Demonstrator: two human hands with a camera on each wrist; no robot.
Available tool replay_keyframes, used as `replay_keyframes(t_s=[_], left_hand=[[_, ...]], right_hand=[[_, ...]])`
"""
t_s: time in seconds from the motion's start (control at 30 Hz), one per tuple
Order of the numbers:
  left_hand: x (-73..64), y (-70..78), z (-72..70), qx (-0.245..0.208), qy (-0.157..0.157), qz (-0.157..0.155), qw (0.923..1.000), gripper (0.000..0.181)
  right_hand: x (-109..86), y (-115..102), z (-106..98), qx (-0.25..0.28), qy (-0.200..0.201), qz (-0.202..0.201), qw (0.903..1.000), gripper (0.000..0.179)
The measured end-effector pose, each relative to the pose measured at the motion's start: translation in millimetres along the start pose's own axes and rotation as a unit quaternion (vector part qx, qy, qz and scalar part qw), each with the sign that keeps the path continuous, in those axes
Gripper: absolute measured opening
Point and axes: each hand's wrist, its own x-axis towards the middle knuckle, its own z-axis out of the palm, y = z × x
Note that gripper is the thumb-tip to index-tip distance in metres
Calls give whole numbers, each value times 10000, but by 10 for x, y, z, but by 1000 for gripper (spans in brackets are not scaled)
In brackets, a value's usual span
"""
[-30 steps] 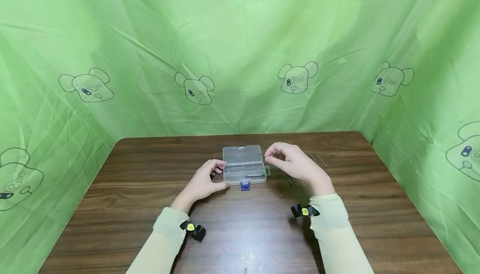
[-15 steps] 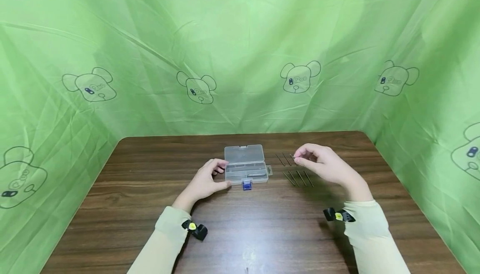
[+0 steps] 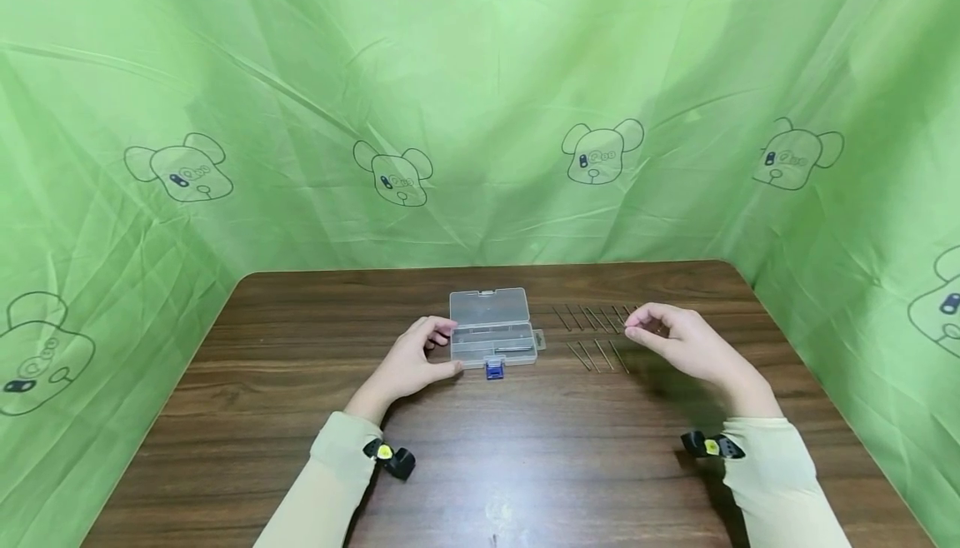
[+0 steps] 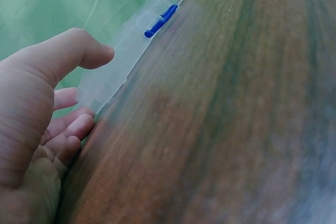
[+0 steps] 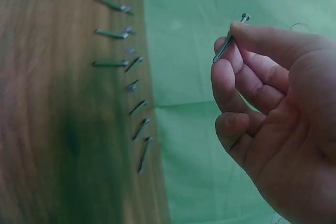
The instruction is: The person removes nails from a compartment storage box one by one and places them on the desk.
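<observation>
A clear plastic box stands on the table with its lid raised and a blue latch at the front. Inside its front right compartment lie thin metal pieces. My left hand holds the box's left end, thumb at the front corner and fingers on the side. My right hand, at the right end of the rear row of nails, pinches a nail between thumb and fingertips; the right wrist view shows its head sticking out above the thumb.
Right of the box several nails lie slanted in a front row, with more nails in a row behind. A hanging tab juts from the box's right side. Green cloth surrounds the wooden table.
My right hand has moved from beside the lid's right edge across to the right end of the nail rows, uncovering the nails. My left hand and the box stay put.
</observation>
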Motion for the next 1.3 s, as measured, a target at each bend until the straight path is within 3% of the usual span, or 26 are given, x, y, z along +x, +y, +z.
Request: replay_keyframes(t_s=[0.57, 1.07, 1.3], left_hand=[[-2, 19, -17, -79, -24, -25, 10000, 64], [5, -8, -3, 27, -1, 61, 10000, 63], [1, -1, -5, 41, 0, -8, 10000, 63]], right_hand=[[-26, 395, 110, 263, -256, 770, 9964, 10], [-29, 454, 158, 244, -457, 773, 9957, 7], [-27, 473, 169, -33, -480, 757, 9960, 7]])
